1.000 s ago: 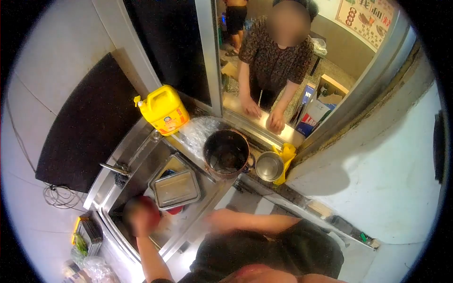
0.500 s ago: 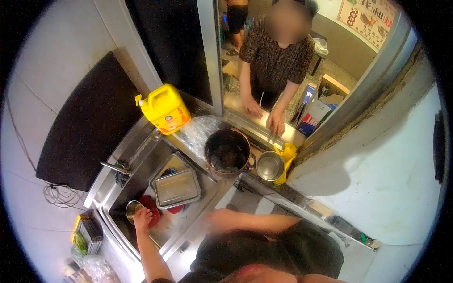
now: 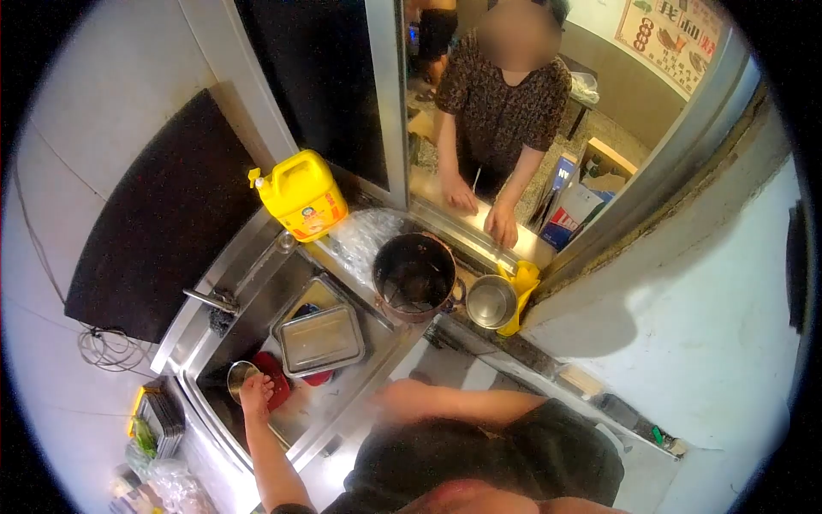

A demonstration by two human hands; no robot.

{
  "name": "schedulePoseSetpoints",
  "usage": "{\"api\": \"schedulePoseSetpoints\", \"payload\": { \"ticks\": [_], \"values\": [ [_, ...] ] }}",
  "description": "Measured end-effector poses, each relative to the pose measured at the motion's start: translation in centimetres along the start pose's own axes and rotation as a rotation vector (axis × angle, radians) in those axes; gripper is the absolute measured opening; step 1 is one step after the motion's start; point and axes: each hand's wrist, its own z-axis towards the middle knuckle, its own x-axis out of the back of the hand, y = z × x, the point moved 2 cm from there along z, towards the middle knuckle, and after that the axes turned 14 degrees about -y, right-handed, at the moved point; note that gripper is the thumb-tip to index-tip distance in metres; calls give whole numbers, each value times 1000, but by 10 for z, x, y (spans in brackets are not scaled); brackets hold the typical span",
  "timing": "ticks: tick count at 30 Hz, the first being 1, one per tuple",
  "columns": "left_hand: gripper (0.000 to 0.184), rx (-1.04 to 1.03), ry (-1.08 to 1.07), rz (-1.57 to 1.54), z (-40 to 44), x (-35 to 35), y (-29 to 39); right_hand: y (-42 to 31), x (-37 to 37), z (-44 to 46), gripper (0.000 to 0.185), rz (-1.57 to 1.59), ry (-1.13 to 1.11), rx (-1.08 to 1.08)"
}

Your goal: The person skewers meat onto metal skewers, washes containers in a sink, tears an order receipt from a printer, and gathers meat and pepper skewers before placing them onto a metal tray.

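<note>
Bowl (image 3: 241,376) now shows clearly, gripped by left hand (image 3: 256,394); right hand (image 3: 401,399) too blurred to tell.

Pale wall (image 3: 702,377), metal-framed window (image 3: 390,111), dark panel (image 3: 163,231), menu poster (image 3: 672,38)

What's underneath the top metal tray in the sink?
A second tray shows past the top tray's far edge; something red pokes out at the near edge. The rest is covered.
</note>
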Motion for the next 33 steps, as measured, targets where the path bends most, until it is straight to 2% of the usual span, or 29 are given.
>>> {"api": "schedulePoseSetpoints", "payload": {
  "ticks": [3,8,9,10,12,13,14,15,16,17,18,19,22,23,24,25,27,30,33],
  "values": [
    [14,-49,-32,-27,6,6,-1,0,0,1,47,10,1,-21],
    [12,-206,-41,132,-10,-11,53,-7,12,-5,48,24,-55,-46],
    [15,-272,72,85,-20,-27,70,-16,26,-14,47,31,-101,-79],
    [15,-342,91,151,-19,-21,78,-20,32,-18,46,36,-153,-109],
    [14,-510,24,-203,0,15,75,-5,13,-10,38,23,71,52],
    [15,-497,384,542,-14,-2,94,0,7,-8,34,11,160,159],
    [16,-462,516,822,-3,0,88,-1,9,-8,33,58,147,78],
    [18,-293,446,1049,24,9,59,-4,12,-9,33,87,102,25],
    [20,-45,224,1323,60,16,17,-8,17,-7,32,97,47,-21],
    [22,95,-45,1482,82,13,-20,-16,27,-5,33,78,23,-11],
    [23,156,-86,1484,56,-6,-13,-24,38,-7,34,53,12,-5],
    [26,170,-158,1244,59,-19,-9,-27,43,-5,34,34,5,-9],
    [24,-571,-212,1290,64,-44,13,-8,39,8,36,9,-11,117],
    [28,-381,-307,471,41,-55,41,-15,53,17,33,31,-75,157],
    [32,-324,-217,-403,14,-67,70,-29,66,23,31,57,-136,187],
    [33,-271,-232,170,38,-67,40,-41,75,30,31,54,-196,208],
    [36,-31,-262,1308,94,-43,-48,-64,88,48,33,-28,-284,214],
    [35,-97,-57,1067,-27,-47,15,-99,83,76,37,-167,-384,172],
    [31,-231,54,614,-81,-5,-10,-140,61,105,40,-359,-468,48]
  ]
}}
